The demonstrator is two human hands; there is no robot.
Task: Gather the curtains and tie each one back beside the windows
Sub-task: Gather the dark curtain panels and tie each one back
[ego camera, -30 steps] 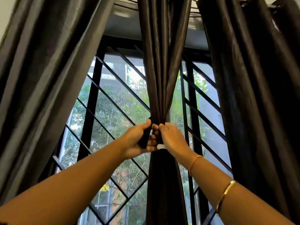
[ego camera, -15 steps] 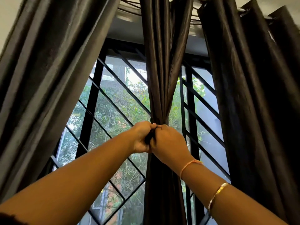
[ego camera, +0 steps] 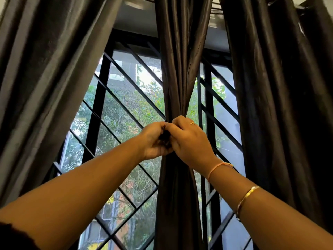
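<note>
Both hands meet at the waist of the middle curtain (ego camera: 182, 51), which hangs between two window panes and is drawn in to a narrow neck just where the hands are. Above the neck its folds spread up toward the rod; below it they fall straight down past the bottom edge of the view.

The left hand (ego camera: 154, 139) is closed, its fingers curled round a dark tie (ego camera: 164, 139). A short bit of the tie shows in the gap between the two hands, right against the neck of the curtain. The right hand (ego camera: 191, 139) is closed too, with its back toward the camera. Its knuckles are bent over the front of the gathered cloth and its fingers (ego camera: 177, 120) press into the neck. The two hands touch each other at the thumbs and forefingers. Whether the right hand also pinches the tie is hidden behind its own back.

The right hand wears a ring (ego camera: 192, 123); its wrist carries a thin orange thread (ego camera: 219, 166) and, lower on the forearm, a gold bangle (ego camera: 246, 199).

The left curtain (ego camera: 45, 69) and the right curtain (ego camera: 270, 87) hang loose at either side, well apart from the hands. Behind the curtains stands a black grille (ego camera: 126, 83) of slanted bars, with green trees outside.
</note>
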